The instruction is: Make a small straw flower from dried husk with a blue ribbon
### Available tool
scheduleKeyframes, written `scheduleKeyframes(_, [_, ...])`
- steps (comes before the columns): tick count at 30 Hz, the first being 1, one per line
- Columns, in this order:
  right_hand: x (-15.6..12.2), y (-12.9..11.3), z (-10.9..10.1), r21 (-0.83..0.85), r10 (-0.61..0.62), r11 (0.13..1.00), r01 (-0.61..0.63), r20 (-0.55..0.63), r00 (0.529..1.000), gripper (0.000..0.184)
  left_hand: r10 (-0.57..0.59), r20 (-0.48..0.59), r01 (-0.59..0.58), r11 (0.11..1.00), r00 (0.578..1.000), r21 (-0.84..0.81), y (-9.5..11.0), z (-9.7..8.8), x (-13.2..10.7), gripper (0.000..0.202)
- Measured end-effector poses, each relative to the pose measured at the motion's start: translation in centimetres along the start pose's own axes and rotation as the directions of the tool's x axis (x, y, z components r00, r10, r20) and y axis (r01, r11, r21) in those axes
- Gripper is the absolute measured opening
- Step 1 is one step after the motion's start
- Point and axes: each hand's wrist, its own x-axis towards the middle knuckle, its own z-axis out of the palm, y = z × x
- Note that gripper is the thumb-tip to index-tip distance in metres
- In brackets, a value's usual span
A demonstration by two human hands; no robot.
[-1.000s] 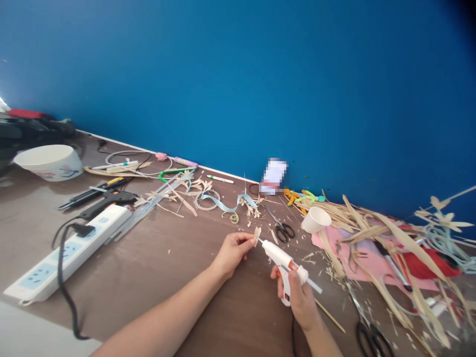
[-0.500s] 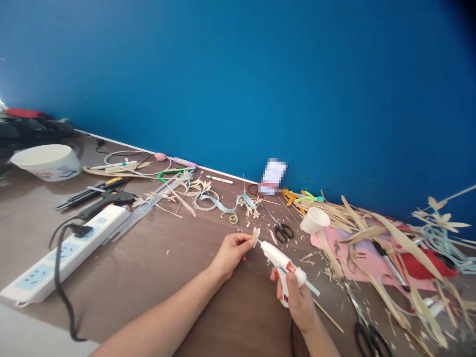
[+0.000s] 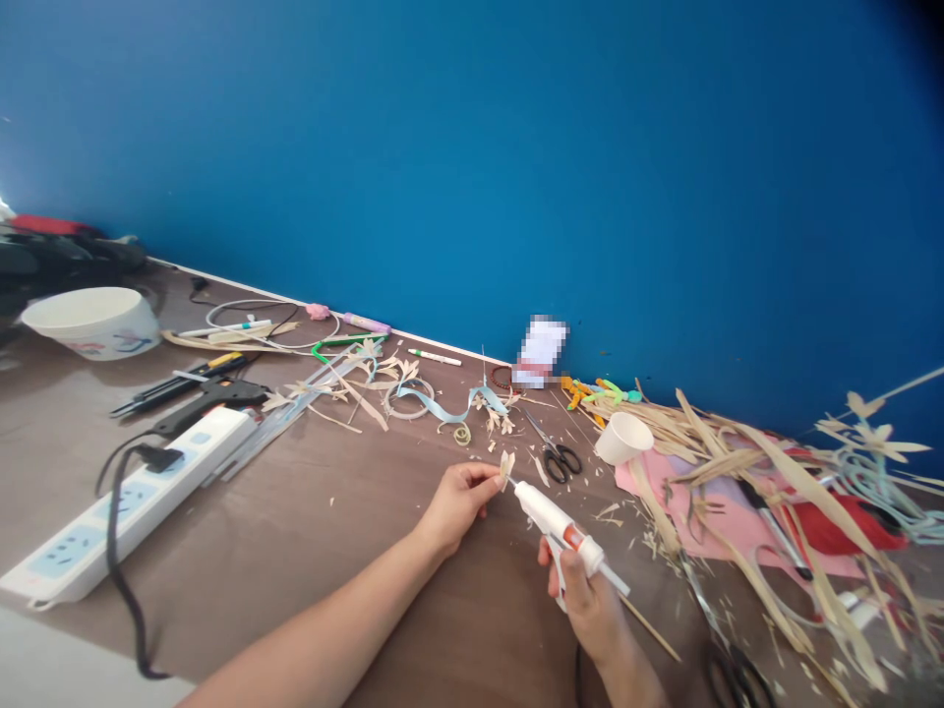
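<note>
Two hands work near the middle of a brown tabletop [image 3: 331,531] set against a blue wall [image 3: 516,147]; positions below are given relative to the white glue gun [image 3: 555,519]. Far to its left, a white bowl [image 3: 89,321] stands near the tabletop's back edge, with a black tool [image 3: 213,395] and a white power strip [image 3: 125,501] nearer the gun, a black cord [image 3: 118,580] plugged into the strip. Between the strip and the gun lie straw scraps and a curled pale blue ribbon [image 3: 442,405]. Just left of the gun's nozzle, the left hand [image 3: 457,503] pinches a small straw piece [image 3: 506,464] between thumb and fingertips, held above the tabletop; the nozzle tip touches or nearly touches this piece. The right hand [image 3: 586,600] is closed around the gun's grip, with the barrel angled up and to the left. Behind the gun lie black-handled scissors [image 3: 557,454]. Right of these, a white paper cup [image 3: 621,438] lies tipped on its side. Farther right, long dried straw strips [image 3: 767,482] are piled over a pink sheet [image 3: 708,511] and a red object [image 3: 848,521].
</note>
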Motion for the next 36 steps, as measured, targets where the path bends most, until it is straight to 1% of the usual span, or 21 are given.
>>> scheduleKeyframes(6, [0.1, 0.5, -0.1, 0.018, -0.013, 1.000, 0.012, 0.035, 0.999, 0.043, 0.013, 0.014, -0.014, 0.999, 1.000, 0.030, -0.2, 0.0, 0.0, 0.029])
scheduleKeyframes(9, [0.2, 0.8, -0.1, 0.023, 0.008, 1.000, -0.010, 0.063, 0.998, 0.040, 0.027, 0.015, -0.027, 0.999, 1.000, 0.029, -0.4, 0.0, 0.1, 0.029])
scheduleKeyframes(16, [0.0, 1.3, -0.2, 0.033, 0.040, 0.999, -0.040, -0.014, 0.999, 0.045, 0.012, 0.028, -0.013, 0.999, 1.000, 0.029, -0.5, -0.1, 0.1, 0.026])
scheduleKeyframes(21, [-0.2, 1.1, 0.0, 0.051, 0.116, 0.992, -0.112, -0.085, 0.990, 0.050, 0.012, 0.020, -0.012, 1.000, 1.000, 0.022, -0.5, -0.1, 0.1, 0.024])
scheduleKeyframes(24, [-0.2, 0.9, 0.0, 0.051, 0.134, 0.990, -0.130, -0.078, 0.988, 0.053, 0.013, 0.016, -0.014, 1.000, 1.000, 0.019, -0.4, -0.1, 0.1, 0.024])
scheduleKeyframes(29, [-0.1, 0.8, 0.0, 0.033, 0.096, 0.995, -0.094, -0.063, 0.993, 0.050, 0.020, 0.030, -0.021, 0.999, 0.999, 0.025, -0.4, -0.1, 0.1, 0.024])
scheduleKeyframes(33, [-0.1, 1.0, 0.0, 0.012, 0.043, 0.999, -0.042, -0.087, 0.995, 0.048, 0.007, 0.030, -0.008, 0.999, 1.000, 0.031, -0.4, -0.1, 0.1, 0.025])
scheduleKeyframes(36, [-0.2, 1.0, 0.1, 0.001, 0.040, 0.999, -0.040, -0.082, 0.996, 0.049, 0.013, 0.025, -0.014, 1.000, 1.000, 0.025, -0.4, 0.0, 0.1, 0.026])
